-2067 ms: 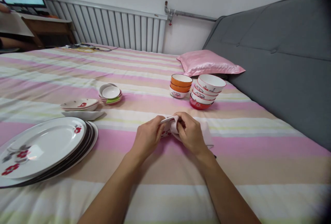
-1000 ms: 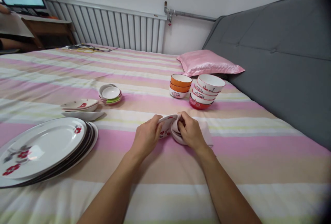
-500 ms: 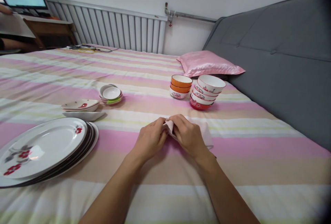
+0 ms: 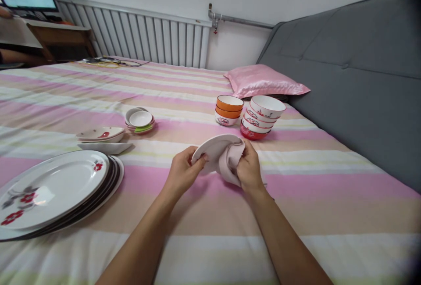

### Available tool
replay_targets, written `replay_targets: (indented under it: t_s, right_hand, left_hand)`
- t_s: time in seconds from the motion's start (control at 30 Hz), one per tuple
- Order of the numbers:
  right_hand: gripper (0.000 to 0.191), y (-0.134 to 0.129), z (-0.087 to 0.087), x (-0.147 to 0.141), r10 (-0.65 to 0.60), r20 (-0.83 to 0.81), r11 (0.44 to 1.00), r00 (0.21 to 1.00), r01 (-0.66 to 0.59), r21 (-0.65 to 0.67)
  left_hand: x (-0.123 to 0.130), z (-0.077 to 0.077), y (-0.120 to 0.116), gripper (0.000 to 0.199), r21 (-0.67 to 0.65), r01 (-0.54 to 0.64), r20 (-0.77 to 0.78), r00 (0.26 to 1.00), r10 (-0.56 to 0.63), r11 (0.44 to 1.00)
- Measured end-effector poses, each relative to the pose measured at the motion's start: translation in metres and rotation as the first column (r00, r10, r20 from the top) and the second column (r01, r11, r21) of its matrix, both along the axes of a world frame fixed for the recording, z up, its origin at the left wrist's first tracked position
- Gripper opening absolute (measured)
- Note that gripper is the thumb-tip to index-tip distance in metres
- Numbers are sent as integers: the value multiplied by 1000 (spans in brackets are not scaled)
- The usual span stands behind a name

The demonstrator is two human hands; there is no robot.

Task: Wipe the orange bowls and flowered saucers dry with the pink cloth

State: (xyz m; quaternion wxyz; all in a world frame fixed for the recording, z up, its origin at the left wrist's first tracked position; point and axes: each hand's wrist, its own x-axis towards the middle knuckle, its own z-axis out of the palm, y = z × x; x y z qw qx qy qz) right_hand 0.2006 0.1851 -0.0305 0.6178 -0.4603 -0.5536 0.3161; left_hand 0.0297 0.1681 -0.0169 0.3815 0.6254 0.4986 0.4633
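Note:
Over the middle of the bed, my left hand grips the left edge of a small white dish, its thumb on the inner face. The dish is tilted up, its inside turned toward me. My right hand is closed around a pale pink cloth at the dish's right side. Part of the cloth lies bunched against the dish's face and hangs below it. The fingers behind the dish and cloth are hidden.
Stacked plates lie at the left, with boat-shaped dishes and small round dishes behind them. Orange and white bowls stand beside a taller bowl stack. A pink pillow rests near the grey headboard.
The dish has been tilted up, so its inner face now shows. My hands have moved apart, the left to the dish's edge and the right with the cloth to its right side.

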Motion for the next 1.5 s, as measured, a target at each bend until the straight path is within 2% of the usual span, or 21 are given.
replay_targets:
  t_s: [0.1, 0.2, 0.3, 0.43, 0.67, 0.9, 1.1, 1.2, 1.37, 1.5]
  right_hand:
    - [20, 3, -6, -4, 0, -206, 993, 978, -25, -118]
    - [22, 5, -11, -6, 22, -247, 968, 969, -83, -237]
    - [19, 10, -21, -4, 40, -101, 958, 994, -67, -280]
    - [17, 13, -29, 2, 24, 150, 976, 988, 9, -216]
    - [19, 1, -3, 4, 5, 396, 999, 918, 12, -41]
    - [21, -9, 9, 1, -88, 624, 992, 776, 10, 127]
    - [20, -21, 16, -11, -170, 829, 960, 533, -100, 261]
    - [16, -23, 17, -15, -191, 871, 951, 454, -133, 278]
    - [19, -21, 17, -11, -180, 868, 954, 463, -132, 269]
    - [20, -16, 16, -1, -113, 819, 973, 562, -105, 206]
  left_hand:
    - [1, 3, -2, 20, 67, 5, -18, 1000, -4, 998]
    - [1, 2, -3, 19, 135, 1, -229, 973, 30, 991]
    - [1, -1, -2, 22, 100, -15, -387, 921, 52, 995]
    - [1, -1, -2, 24, 54, -16, -480, 877, 40, 998]
    - [3, 2, -4, 25, 75, 31, -549, 836, 15, 997]
    - [5, 7, -10, 25, 83, 61, -620, 785, 3, 995]
    - [6, 3, -12, 24, 133, 119, -655, 755, -3, 984]
    - [5, 1, -11, 25, 141, 126, -671, 742, 2, 982]
    - [5, 1, -10, 22, 134, 137, -670, 742, -12, 982]
    - [5, 4, -10, 21, 114, 127, -674, 738, -18, 985]
